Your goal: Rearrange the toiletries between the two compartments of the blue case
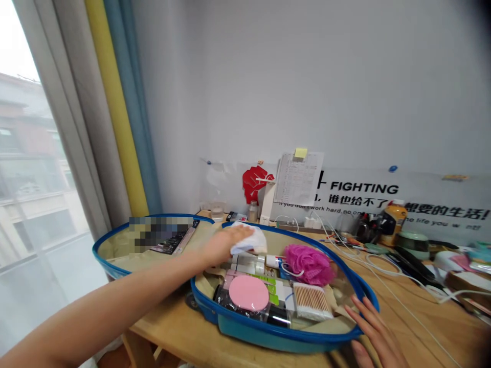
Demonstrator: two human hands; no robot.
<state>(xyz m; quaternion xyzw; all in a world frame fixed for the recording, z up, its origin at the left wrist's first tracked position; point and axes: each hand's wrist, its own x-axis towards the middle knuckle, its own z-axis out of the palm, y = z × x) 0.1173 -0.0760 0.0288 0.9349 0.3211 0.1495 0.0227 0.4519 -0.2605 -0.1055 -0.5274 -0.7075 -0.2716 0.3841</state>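
An open blue-rimmed suitcase (291,335) with a beige lining lies spread in two halves on the table. My left hand (224,244) reaches over the back left of its right half, fingers over a white folded cloth (255,241); the thumb is hidden. Below it lie a pink oval sponge (249,293), a magenta bath puff (310,265), a clear pack of cotton swabs (312,300) and several small packets and tubes. At the suitcase's right rim, my right hand (374,329) rests with fingers apart, holding nothing.
The suitcase's left half (115,255) holds a dark flat package (172,240). White cables (383,270) run across the wooden table (406,312). A yellow-and-dark bottle (392,222) and a lidded jar (412,245) stand at the back right. Curtains (111,112) hang on the left.
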